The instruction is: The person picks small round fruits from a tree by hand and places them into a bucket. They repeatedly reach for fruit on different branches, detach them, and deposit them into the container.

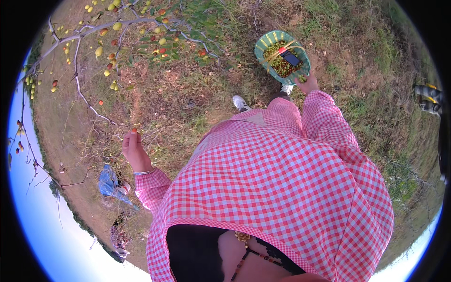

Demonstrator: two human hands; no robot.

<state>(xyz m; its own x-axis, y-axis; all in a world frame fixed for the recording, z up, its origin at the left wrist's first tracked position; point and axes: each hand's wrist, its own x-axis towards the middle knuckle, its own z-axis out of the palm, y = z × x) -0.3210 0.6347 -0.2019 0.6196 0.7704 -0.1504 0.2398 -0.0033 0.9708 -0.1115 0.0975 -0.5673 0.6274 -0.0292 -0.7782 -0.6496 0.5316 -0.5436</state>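
Observation:
My left hand is at the left, its thumb and fingers pinching a small orange-red fruit, like a jujube, beside thin bare twigs. A green woven basket is at the upper right, largely filled with green and reddish-brown fruits. A dark phone-like object rests on those fruits, under the yellow handle with its red band. My right hand grips the basket's near rim, thumb towards the inside and fingers partly hidden. The basket overlaps one of my shoes.
Branches bearing yellow-green and red fruits cross the upper left. A blue plastic bag or sheet lies among twigs at the left; below it is a person in a light hat. Dry grass covers the ground. A dark object with yellow parts stands far right.

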